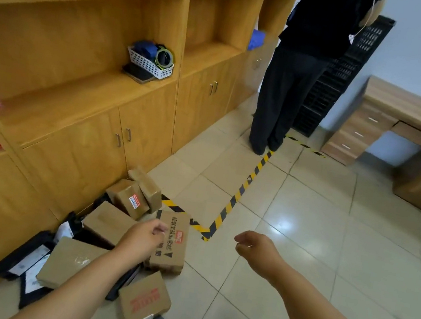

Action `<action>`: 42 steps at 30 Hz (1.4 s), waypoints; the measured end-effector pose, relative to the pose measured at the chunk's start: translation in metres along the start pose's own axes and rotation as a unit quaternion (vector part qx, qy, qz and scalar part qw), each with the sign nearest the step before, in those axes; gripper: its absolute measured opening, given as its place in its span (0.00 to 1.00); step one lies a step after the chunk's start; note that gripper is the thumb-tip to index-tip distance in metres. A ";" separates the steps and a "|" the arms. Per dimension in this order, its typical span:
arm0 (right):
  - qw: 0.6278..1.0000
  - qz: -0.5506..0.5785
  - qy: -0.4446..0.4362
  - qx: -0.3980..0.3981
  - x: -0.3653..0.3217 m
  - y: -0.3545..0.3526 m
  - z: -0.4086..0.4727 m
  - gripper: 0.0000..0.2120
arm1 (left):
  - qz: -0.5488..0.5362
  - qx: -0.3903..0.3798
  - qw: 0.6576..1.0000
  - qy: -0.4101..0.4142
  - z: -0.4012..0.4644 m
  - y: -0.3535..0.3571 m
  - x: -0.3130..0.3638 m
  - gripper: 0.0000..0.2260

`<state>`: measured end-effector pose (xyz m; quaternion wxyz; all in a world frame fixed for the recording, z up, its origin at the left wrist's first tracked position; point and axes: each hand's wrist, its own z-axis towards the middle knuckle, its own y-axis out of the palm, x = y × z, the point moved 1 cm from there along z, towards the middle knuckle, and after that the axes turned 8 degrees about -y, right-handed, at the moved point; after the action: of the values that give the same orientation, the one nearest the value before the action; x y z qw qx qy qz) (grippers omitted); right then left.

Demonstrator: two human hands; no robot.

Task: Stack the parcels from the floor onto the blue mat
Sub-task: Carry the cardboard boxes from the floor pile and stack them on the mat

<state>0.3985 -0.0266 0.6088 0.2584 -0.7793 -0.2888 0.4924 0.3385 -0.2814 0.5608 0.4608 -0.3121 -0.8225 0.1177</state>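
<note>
While both hands hover with fingers loosely curled, left hand [143, 239] and right hand [255, 249] holding nothing, brown cardboard parcels [170, 241] lie heaped on glossy beige floor tiles [316, 231] against the yellow wooden cabinet [80, 155], beside yellow-black hazard tape [236, 196].

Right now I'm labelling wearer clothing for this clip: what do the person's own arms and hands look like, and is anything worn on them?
Both forearms are bare as far as the picture shows: no sleeves, gloves, watch or bands visible. The left hand and right hand carry no rings that I can make out, though the picture is slightly blurred. No markings show.
</note>
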 end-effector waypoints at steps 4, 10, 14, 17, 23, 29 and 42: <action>0.999 0.001 -0.025 -0.023 0.022 -0.043 0.061 0.14 | -0.031 0.011 0.999 -0.039 0.036 0.027 0.034 0.08; 0.996 -0.004 -0.057 -0.071 0.057 -0.116 0.152 0.13 | -0.083 0.047 0.990 -0.105 0.087 0.064 0.096 0.07; 0.993 -0.004 -0.066 -0.094 0.069 -0.151 0.210 0.11 | -0.121 0.075 0.980 -0.142 0.112 0.079 0.122 0.07; 0.990 -0.008 -0.078 -0.114 0.068 -0.161 0.249 0.08 | -0.149 0.105 0.970 -0.161 0.127 0.083 0.134 0.08; 0.981 -0.020 -0.097 -0.166 0.041 -0.161 0.327 0.10 | -0.202 0.157 0.951 -0.172 0.174 0.068 0.155 0.09; 0.968 -0.058 -0.145 -0.194 -0.005 -0.166 0.409 0.11 | -0.250 0.179 0.933 -0.186 0.247 0.035 0.173 0.07; 0.942 -0.093 -0.200 -0.252 -0.113 -0.152 0.560 0.12 | -0.266 0.217 0.909 -0.238 0.344 -0.040 0.189 0.07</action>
<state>-0.1843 0.0669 0.5694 0.0355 -0.6744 -0.5203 0.5228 -0.0355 -0.1624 0.5214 0.3221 0.0630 -0.9145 0.2367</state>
